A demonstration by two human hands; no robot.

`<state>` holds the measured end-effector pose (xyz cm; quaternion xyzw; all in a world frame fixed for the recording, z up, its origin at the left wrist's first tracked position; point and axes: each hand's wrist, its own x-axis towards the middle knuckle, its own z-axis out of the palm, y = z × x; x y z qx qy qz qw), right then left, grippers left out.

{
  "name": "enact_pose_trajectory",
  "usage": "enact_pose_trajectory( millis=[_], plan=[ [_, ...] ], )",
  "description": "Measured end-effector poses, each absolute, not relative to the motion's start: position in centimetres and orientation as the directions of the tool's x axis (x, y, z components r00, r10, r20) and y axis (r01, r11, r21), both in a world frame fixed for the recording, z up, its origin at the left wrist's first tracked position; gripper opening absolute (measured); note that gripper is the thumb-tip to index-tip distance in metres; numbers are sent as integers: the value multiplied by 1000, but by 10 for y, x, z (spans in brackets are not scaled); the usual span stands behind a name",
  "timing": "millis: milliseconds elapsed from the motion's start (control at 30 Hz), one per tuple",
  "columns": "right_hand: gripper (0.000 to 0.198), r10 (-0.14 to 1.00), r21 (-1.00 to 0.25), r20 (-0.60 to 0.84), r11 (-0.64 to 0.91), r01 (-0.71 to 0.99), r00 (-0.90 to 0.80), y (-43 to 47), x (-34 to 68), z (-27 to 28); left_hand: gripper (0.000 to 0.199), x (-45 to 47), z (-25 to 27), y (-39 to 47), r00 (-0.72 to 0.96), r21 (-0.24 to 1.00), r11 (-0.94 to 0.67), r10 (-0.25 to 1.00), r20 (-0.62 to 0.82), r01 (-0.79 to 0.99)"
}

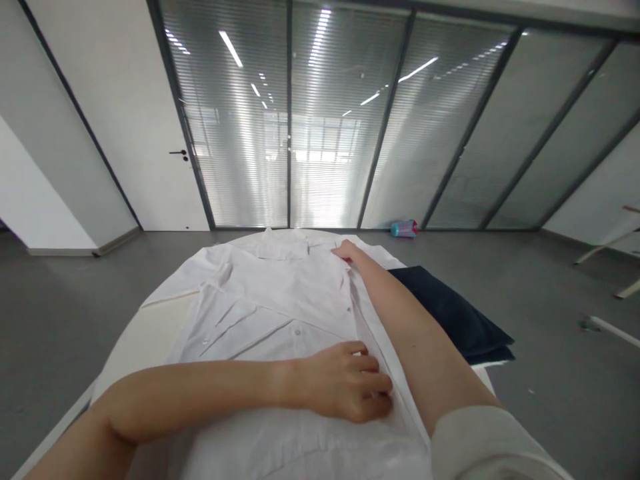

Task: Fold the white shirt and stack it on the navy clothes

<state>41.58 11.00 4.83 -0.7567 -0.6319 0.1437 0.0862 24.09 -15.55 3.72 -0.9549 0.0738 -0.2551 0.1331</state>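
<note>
A white button-up shirt (280, 287) lies spread over the table, its collar at the far end and its front showing buttons and some folds. My left hand (350, 381) reaches across from the left, fingers curled and closed on the cloth near the shirt's right edge. Stretched far forward, my right hand (346, 251) is closed on the cloth by the right shoulder, close to the collar; its fingertips are partly hidden. The fabric between both hands runs in a long edge along the right side.
The white table (150, 330) has a rounded far edge. Dark navy folded cloth (445, 310) lies at its right side. Beyond are a grey floor (540, 320), a blue and red package (404, 229) by the glass partition (330, 133), and pale furniture legs (610, 245) at right.
</note>
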Motion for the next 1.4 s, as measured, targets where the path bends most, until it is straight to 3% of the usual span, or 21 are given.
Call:
enact_pose_trajectory(
  millis=[167, 400, 533, 700, 867, 1000, 1233, 1333, 1400],
  plan=[
    [27, 981, -331, -63, -195, 923, 185, 130, 403, 38, 30, 214, 31, -165, 858, -229, -973, -129, 497, -14],
    [33, 991, -312, 135, 26, 950, 17, 150, 335, 35, 22, 179, 34, -184, 887, -182, -983, -82, 455, 2],
    [27, 990, -288, 122, 107, 952, -75, 150, 298, 19, 19, 162, 32, -193, 875, -179, -984, -105, 472, -21],
    [24, 993, -262, 89, 98, 960, -77, 142, 287, 1, 25, 150, 17, -197, 894, -156, -988, -72, 441, -2],
    [27, 986, -233, 144, 111, 966, -78, 141, 286, 4, 15, 142, 18, -195, 776, -101, -994, -102, 623, -50],
    [25, 982, -224, 158, 141, 964, -106, 139, 279, 2, 15, 138, 20, -195, 741, -89, -993, -115, 662, -75],
    [53, 968, -225, 235, 145, 963, -91, 131, 272, -1, 19, 141, 3, -195, 817, -66, -992, -129, 563, -110],
    [58, 966, -221, 242, 151, 964, -96, 131, 269, -1, 20, 143, 12, -187, 852, 31, -997, -43, 522, -69],
    [56, 968, -216, 214, 175, 961, -128, 131, 266, -4, 20, 144, 20, -178, 871, 113, -992, 97, 482, 48]
  ],
)
